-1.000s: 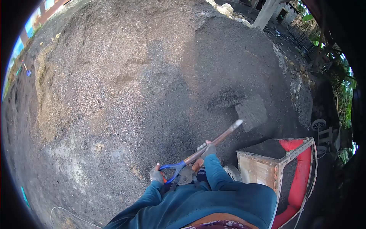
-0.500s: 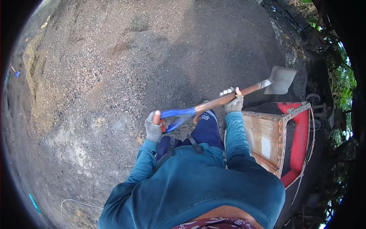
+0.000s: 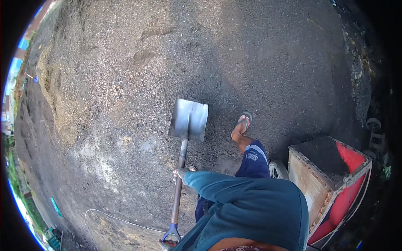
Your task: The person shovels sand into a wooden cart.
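A shovel (image 3: 177, 198) lies in front of me with its metal blade (image 3: 190, 119) pointing forward over the dark gravel (image 3: 138, 92). No load shows on the blade. My right hand (image 3: 182, 174), in a grey fingerless glove, is closed around the shaft not far below the blade. Down at the bottom edge, my left hand (image 3: 166, 244) grips the blue D-shaped handle (image 3: 172, 231), partly cut off by my sleeve. One sandalled foot (image 3: 243, 124) stands on the gravel to the right of the blade.
A wooden-sided cart (image 3: 310, 169) with red inner walls and dark material inside stands close on my right, a wheel (image 3: 278, 171) beside my leg. A thin cable (image 3: 117, 220) runs along the ground at lower left. Another wheeled frame (image 3: 374, 136) is at far right.
The shovel has swung from beside the cart on my right round to the front, its blade now over the gravel. My left hand has moved down and back with the handle.
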`<move>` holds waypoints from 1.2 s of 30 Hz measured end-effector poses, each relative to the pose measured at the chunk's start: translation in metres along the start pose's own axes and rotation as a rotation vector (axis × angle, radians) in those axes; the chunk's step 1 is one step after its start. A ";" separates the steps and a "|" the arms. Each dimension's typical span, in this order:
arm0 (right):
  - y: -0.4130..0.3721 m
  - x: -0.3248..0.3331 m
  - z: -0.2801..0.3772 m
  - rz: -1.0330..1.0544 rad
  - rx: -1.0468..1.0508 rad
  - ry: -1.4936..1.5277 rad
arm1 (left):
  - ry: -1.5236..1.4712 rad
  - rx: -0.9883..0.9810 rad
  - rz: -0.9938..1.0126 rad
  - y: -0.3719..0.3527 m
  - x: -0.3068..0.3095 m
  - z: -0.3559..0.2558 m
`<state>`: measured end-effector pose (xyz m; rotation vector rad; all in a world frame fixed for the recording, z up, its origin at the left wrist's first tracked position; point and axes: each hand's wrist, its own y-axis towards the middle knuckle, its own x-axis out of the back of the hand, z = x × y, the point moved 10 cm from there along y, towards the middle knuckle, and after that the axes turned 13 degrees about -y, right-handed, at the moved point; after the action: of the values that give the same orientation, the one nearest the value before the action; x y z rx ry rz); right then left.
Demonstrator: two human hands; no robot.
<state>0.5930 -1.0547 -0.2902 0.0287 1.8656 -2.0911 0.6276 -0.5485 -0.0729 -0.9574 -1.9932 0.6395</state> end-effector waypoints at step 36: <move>-0.005 0.099 0.000 -0.051 0.144 0.479 | 0.139 -0.156 0.427 0.002 -0.203 -0.092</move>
<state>0.4984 -1.0774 -0.3085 0.5687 1.9723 -2.4084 0.7824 -0.7032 -0.1166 -1.5030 -1.7459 0.6309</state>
